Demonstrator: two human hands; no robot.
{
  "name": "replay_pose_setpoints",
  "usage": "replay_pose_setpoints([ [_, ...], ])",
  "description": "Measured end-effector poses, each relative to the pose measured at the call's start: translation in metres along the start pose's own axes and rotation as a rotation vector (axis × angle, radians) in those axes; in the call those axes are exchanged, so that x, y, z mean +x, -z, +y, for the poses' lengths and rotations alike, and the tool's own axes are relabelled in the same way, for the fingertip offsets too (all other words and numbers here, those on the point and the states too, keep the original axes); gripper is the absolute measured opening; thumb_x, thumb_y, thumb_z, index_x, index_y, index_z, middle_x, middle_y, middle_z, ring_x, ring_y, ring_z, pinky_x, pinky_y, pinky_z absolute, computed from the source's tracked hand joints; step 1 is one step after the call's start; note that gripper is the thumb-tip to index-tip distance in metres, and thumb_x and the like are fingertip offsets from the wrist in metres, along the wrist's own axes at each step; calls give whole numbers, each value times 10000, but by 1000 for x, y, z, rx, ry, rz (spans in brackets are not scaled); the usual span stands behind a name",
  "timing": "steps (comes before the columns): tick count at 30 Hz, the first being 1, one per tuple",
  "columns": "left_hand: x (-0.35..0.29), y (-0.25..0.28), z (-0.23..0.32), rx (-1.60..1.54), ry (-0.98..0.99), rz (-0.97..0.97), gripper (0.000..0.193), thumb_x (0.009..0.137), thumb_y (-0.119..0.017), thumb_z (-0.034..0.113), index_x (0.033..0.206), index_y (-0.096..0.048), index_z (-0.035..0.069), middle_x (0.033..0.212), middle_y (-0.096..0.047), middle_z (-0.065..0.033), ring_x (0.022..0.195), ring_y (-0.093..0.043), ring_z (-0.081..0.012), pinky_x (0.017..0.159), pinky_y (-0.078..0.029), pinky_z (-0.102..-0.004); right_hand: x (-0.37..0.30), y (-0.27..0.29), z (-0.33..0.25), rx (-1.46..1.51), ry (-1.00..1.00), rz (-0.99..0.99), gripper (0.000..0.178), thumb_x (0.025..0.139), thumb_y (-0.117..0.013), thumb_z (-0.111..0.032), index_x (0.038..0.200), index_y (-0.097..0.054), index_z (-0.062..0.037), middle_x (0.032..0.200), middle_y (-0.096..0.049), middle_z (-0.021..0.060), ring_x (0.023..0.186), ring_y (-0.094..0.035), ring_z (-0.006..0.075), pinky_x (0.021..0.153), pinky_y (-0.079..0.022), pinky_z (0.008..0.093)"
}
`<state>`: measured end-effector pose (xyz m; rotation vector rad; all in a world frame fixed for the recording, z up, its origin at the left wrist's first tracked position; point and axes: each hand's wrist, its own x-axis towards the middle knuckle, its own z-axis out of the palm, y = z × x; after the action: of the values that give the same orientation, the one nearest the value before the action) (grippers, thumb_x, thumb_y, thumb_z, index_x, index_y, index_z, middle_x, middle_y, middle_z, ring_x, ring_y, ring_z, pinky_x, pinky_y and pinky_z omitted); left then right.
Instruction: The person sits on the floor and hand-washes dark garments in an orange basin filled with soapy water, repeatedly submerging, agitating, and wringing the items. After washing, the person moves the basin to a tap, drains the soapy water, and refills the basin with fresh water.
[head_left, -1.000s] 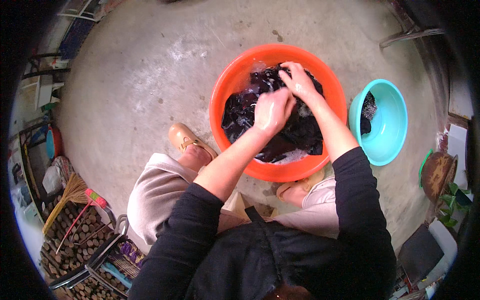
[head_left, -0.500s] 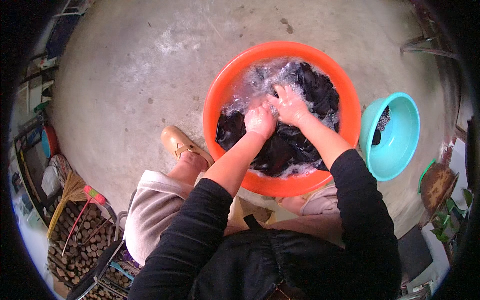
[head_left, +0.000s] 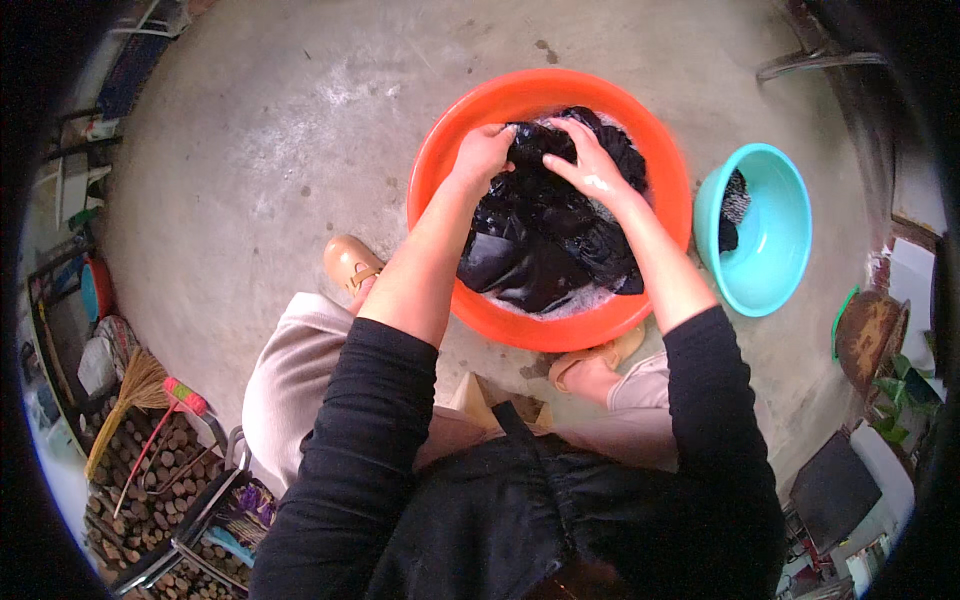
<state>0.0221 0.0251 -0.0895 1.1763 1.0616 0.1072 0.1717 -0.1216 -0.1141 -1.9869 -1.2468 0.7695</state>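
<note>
A round orange basin (head_left: 432, 170) stands on the concrete floor in front of me, holding soapy water and a wet black garment (head_left: 545, 235). My left hand (head_left: 483, 152) grips a bunched fold of the garment at the basin's far side. My right hand (head_left: 585, 160) presses on the same fold just beside it, fingers curled over the cloth. Both forearms reach over the near rim.
A smaller turquoise basin (head_left: 775, 225) with a dark cloth inside stands right of the orange one. My feet in tan sandals (head_left: 348, 265) flank the basin. A broom (head_left: 135, 390) and stacked firewood (head_left: 140, 510) lie at the lower left. A brown pot (head_left: 868, 335) sits at right.
Both hands have moved with the black garment toward the basin's far side, and the cloth is bunched higher between them. The foamy water seen earlier is now mostly covered.
</note>
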Motion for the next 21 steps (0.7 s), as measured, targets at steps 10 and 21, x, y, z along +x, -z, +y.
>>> replay_pose_setpoints([
  [10, -126, -19, 125, -10, -14, -28, 235, 873, -621, 255, 787, -594, 38, 624, -509, -57, 489, -437, -174, 445, -358, -360, -116, -36, -8, -142, -173, 214, 182, 853, -707, -236, 867, -638, -68, 1178, -576, 207, 1071, -565, 376, 927, -462, 426],
  [21, -183, 41, 166, 6, -470, -158, 210, 820, -756, 253, 932, -709, 82, 799, -642, -2, 741, -583, -116, 664, -456, -275, -123, 207, -181, 1260, -151, 540, 338, 1010, -505, -300, 1161, -603, -14, 1147, -660, 171, 1060, -625, 328, 969, -502, 474],
])
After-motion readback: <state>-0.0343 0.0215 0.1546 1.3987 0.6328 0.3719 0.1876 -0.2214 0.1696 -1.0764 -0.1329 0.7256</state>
